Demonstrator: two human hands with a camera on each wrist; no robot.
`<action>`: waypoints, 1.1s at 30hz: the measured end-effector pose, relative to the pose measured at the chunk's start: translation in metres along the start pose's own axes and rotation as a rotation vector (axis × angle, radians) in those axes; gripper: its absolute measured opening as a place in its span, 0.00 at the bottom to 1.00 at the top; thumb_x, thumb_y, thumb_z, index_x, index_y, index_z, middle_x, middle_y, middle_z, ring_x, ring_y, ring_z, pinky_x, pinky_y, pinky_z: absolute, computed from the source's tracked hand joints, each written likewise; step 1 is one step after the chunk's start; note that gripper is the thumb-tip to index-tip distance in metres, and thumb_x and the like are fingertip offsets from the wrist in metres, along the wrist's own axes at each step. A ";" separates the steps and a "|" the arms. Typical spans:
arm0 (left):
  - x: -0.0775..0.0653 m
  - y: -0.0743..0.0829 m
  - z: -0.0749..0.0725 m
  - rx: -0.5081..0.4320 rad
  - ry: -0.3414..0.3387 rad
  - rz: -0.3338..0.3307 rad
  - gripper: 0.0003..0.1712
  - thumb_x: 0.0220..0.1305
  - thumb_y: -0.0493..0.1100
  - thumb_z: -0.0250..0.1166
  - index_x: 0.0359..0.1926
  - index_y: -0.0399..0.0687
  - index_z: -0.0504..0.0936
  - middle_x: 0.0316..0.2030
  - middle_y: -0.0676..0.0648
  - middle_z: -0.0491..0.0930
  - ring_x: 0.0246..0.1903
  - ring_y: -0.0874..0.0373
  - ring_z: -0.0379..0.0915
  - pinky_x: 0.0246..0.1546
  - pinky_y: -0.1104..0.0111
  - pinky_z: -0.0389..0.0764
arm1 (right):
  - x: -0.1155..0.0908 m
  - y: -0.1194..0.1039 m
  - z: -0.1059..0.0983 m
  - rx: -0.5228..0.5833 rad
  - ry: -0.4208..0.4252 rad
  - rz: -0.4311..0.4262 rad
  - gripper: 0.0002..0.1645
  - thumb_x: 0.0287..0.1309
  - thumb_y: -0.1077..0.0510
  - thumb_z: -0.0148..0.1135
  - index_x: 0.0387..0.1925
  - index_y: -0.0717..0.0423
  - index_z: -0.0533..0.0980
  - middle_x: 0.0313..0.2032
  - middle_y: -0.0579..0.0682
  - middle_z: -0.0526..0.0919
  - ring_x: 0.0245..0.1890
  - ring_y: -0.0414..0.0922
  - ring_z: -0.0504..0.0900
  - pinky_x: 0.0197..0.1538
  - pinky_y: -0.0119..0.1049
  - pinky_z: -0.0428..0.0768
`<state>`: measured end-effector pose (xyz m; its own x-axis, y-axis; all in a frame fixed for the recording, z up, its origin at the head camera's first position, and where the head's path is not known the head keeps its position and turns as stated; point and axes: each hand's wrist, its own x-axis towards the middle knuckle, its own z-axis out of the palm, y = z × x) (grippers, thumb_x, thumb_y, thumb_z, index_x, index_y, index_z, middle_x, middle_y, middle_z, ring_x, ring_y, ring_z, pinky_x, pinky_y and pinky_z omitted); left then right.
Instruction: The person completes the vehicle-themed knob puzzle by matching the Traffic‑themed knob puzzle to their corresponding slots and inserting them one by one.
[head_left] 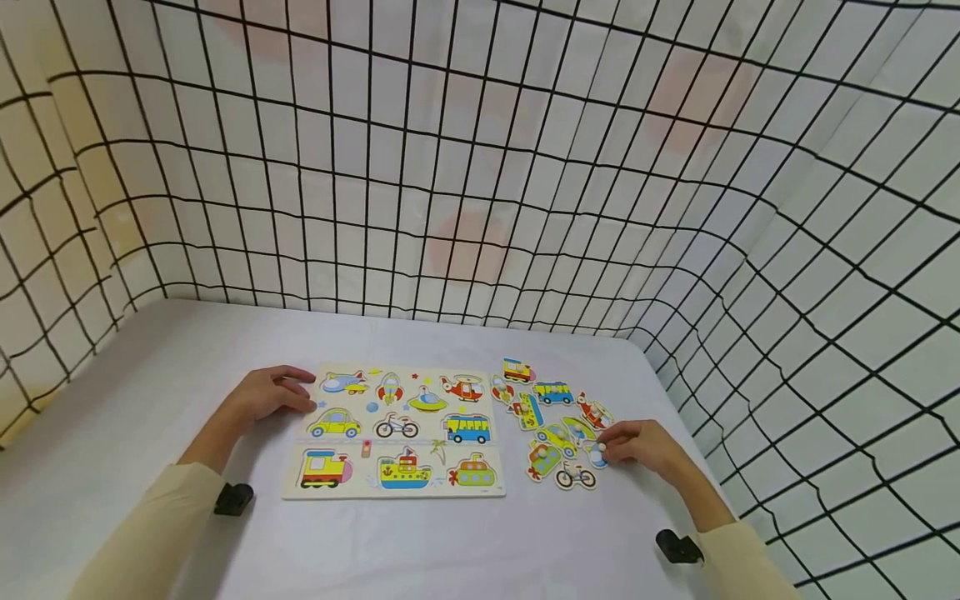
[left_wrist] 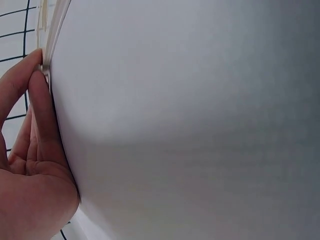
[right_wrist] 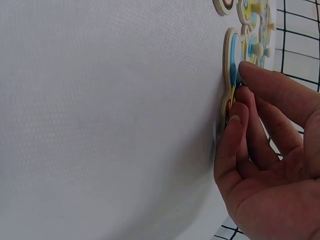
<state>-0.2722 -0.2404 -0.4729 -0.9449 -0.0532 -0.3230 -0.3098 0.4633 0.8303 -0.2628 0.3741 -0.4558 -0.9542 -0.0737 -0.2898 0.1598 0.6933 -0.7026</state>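
Observation:
A wooden puzzle board (head_left: 300,487) with printed vehicle pictures lies flat on the white table. At its left edge rests my left hand (head_left: 262,393), fingertips touching the rim. In the left wrist view, the thumb and fingers of that hand (left_wrist: 40,130) meet the board's thin side. Right of the board lies a cluster of knobbed vehicle pieces. My right hand (head_left: 637,446) holds a blue puzzle piece (head_left: 596,457) at the cluster's right side. The right wrist view shows curled fingers and thumb at this piece (right_wrist: 232,60), partly hiding it.
Close around the held piece lie a bicycle piece (head_left: 576,476), a green submarine piece (head_left: 543,460), a yellow car piece (head_left: 557,438) and a helicopter piece (head_left: 595,412). Farther back are a bus piece (head_left: 553,392) and a train piece (head_left: 517,370). Black wire mesh (head_left: 405,200) encloses the table.

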 end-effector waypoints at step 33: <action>0.005 -0.003 0.003 -0.041 0.023 -0.032 0.41 0.47 0.43 0.79 0.65 0.45 0.77 0.43 0.42 0.85 0.47 0.45 0.77 0.54 0.54 0.77 | 0.013 -0.053 -0.011 -0.154 -0.036 -0.105 0.16 0.55 0.53 0.73 0.43 0.58 0.85 0.33 0.48 0.88 0.33 0.45 0.81 0.42 0.43 0.80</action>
<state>-0.2757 -0.2393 -0.4790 -0.9363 -0.0879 -0.3400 -0.3440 0.4240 0.8378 -0.2865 0.3443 -0.4159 -0.9534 -0.1758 -0.2451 0.0163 0.7814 -0.6238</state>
